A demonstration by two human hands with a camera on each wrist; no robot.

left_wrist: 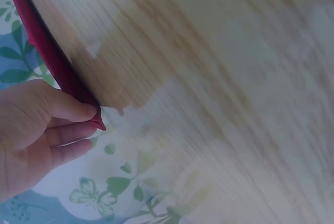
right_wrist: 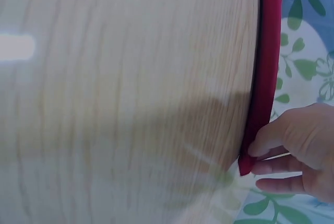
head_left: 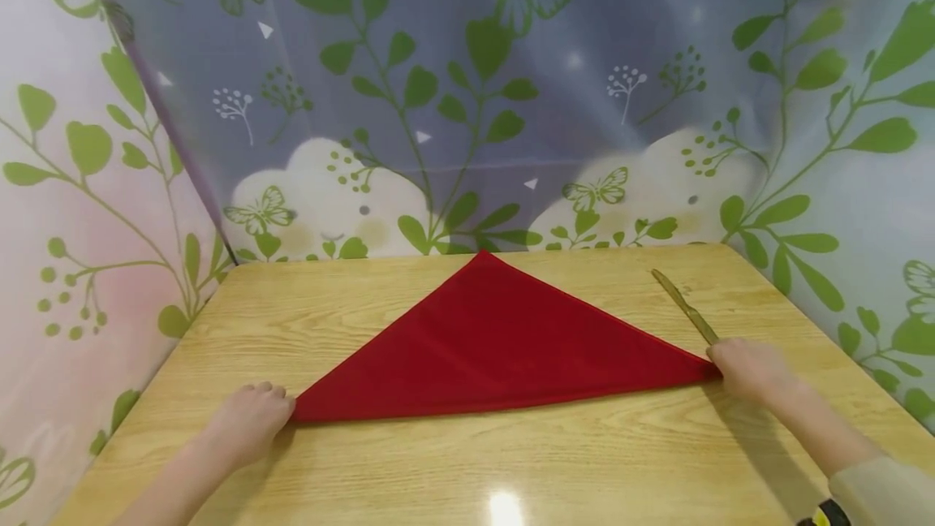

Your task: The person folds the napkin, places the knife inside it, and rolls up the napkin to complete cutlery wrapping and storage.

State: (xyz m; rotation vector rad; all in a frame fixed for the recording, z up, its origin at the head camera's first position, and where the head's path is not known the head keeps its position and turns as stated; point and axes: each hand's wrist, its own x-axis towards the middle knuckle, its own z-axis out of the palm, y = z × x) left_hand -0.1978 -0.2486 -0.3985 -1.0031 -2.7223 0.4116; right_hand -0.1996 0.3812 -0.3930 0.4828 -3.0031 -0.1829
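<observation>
A red cloth (head_left: 497, 339) lies as a wide triangle on the wooden table, its point at the far edge and its long side facing me. My left hand (head_left: 256, 420) pinches the left corner; in the left wrist view thumb and fingers (left_wrist: 70, 148) meet on the tip of the cloth (left_wrist: 68, 78). At the opposite end, my right hand (head_left: 748, 368) holds the right corner. The right wrist view shows the thumb and fingertips (right_wrist: 276, 166) on that red tip (right_wrist: 245, 166). A gold-brown table knife (head_left: 682, 304) lies just beyond the right hand, its near end partly behind the fingers.
The light wooden table (head_left: 438, 469) reaches back to a curtain (head_left: 438, 104) printed with leaves and butterflies, which also hangs along both sides. A bright glare spot shows near the table's front.
</observation>
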